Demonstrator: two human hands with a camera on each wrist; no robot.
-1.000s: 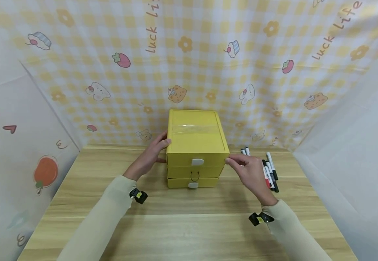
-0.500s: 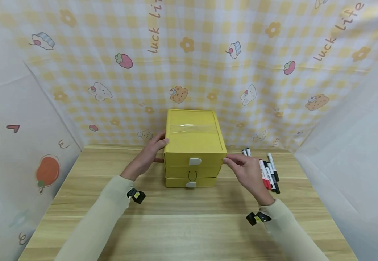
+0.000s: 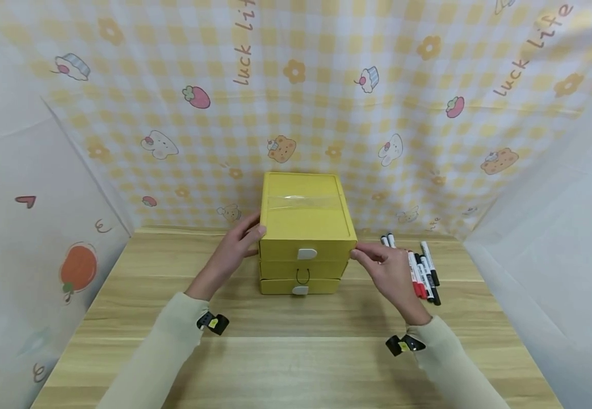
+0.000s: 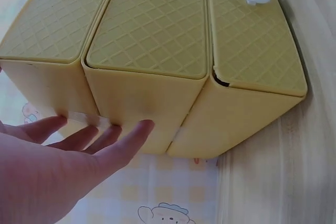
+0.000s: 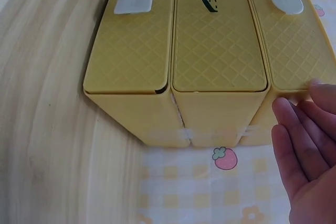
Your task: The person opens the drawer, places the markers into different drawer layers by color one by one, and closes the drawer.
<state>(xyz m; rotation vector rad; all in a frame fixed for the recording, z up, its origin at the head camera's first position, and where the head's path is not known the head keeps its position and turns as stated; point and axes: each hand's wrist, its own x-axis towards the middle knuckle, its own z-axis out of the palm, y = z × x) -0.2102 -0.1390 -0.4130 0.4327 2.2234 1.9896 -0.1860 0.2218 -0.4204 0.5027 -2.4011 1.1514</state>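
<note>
A yellow three-drawer storage box (image 3: 303, 221) stands upright on the wooden table, with clear tape across its top. White tabs (image 3: 307, 254) mark the top and bottom drawers, and a dark loop handle (image 3: 303, 276) the middle one. All the drawer fronts look flush in the wrist views. My left hand (image 3: 231, 247) lies against the box's left side, its fingers extended and its thumb by the upper edge. At the top drawer's right front corner, my right hand (image 3: 385, 272) pinches with thumb and forefinger; its other fingers are bent beside the box (image 5: 218, 119).
Several markers (image 3: 422, 275) with black or red caps lie to the right, partly behind the right hand. A yellow checked cloth (image 3: 326, 113) hangs right behind the box. White sheets (image 3: 556, 227) close off both sides of the table (image 3: 296, 369).
My left hand has slid slightly toward the front of the box, its thumb lower along the edge. The right hand keeps its place at the corner. The view has shifted a little.
</note>
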